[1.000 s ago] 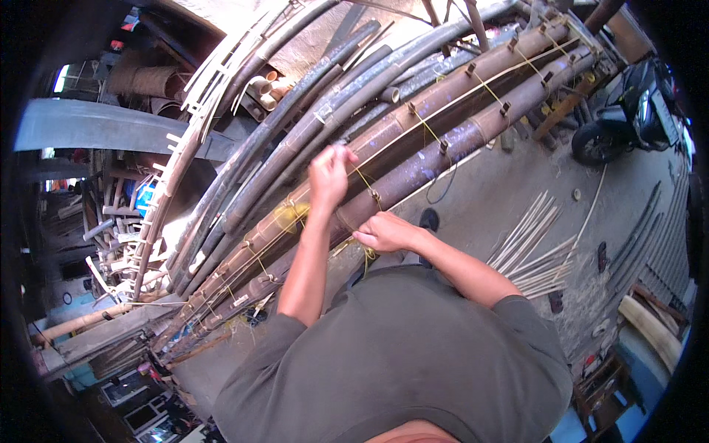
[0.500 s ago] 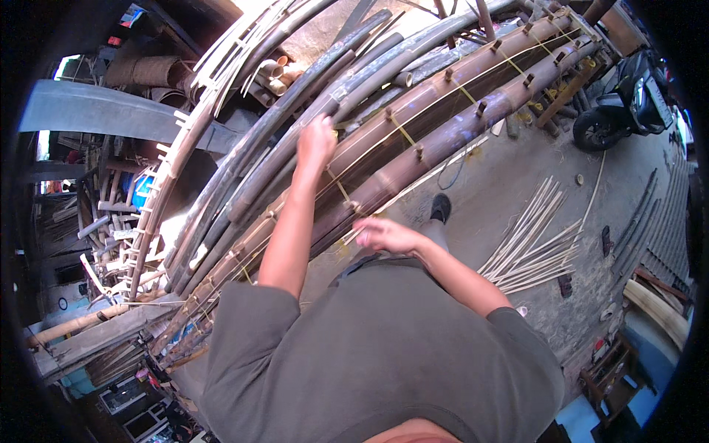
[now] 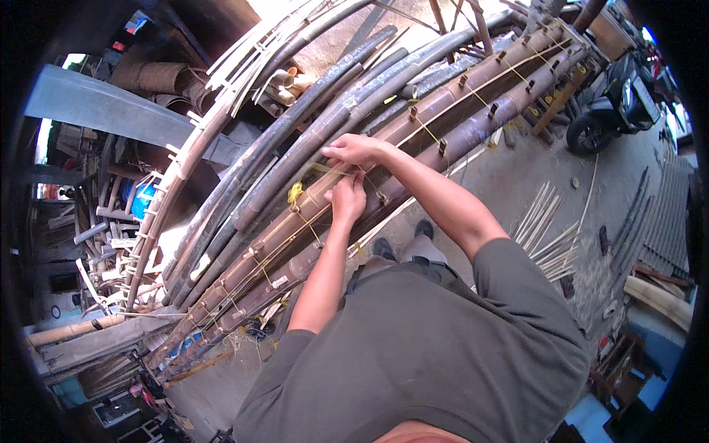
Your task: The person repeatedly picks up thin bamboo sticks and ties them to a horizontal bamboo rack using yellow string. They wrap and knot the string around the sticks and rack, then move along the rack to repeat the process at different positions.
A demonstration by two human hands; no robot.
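Two long bamboo poles run side by side with short pegs along them: the far pole (image 3: 319, 201) and the near pole (image 3: 306, 258). Yellow cords cross between them. Both my hands are close together over the far pole. My left hand (image 3: 348, 199) is closed in a pinch, fingertips up against a yellow strip (image 3: 325, 169). Just beyond it, my right hand (image 3: 360, 150) has its fingers curled down; whatever they grip is hidden beneath them. A loose yellow bundle of cord (image 3: 295, 193) hangs on the far pole, left of my hands.
Dark bamboo poles (image 3: 295, 148) lie stacked beyond the frame. A curved, pegged bamboo piece (image 3: 171, 173) rises at the left. Thin split sticks (image 3: 546, 229) lie on the floor at right. A motorbike (image 3: 617, 111) stands at the far right. My shoes (image 3: 402, 240) are below the near pole.
My right hand has moved up and across to the far pole. My left hand has drawn back toward me, and the two now work close together over the yellow strip.
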